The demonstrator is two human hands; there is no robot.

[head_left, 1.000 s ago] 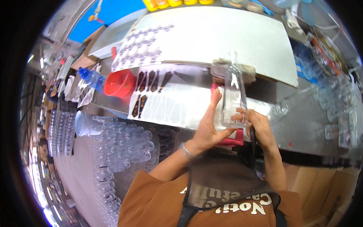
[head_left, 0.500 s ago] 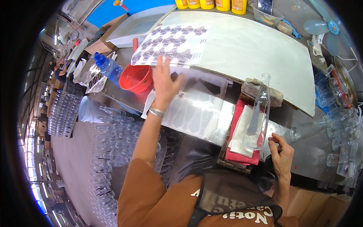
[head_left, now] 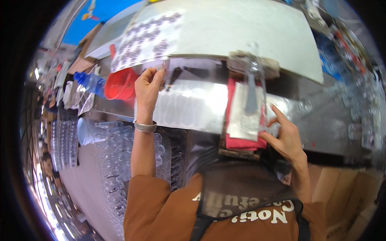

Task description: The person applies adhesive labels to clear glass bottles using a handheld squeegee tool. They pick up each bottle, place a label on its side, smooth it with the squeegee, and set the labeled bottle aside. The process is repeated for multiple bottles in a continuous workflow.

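My left hand, with a metal bracelet at its wrist, is closed in a pinch on a small dark-printed label, blurred by motion. It is just below the printed label sheet and above a shiny wet metal tray with dark cut shapes. A clear glass bottle lies with its neck on a padded rest and its body over a folded white cloth on a red cloth. A grey tie-shaped patch shows at the bottle. My right hand is beside the bottle's base, fingers apart, holding nothing.
A red bucket and a blue plastic bottle stand left of the tray. A pale board covers the far worktop. Many glass bottles crowd the lower left; more glassware is at right.
My left hand has gone from spread fingers over the tray to a pinch on a small label. My right hand has moved closer to the bottle's base. The whole view has shifted.
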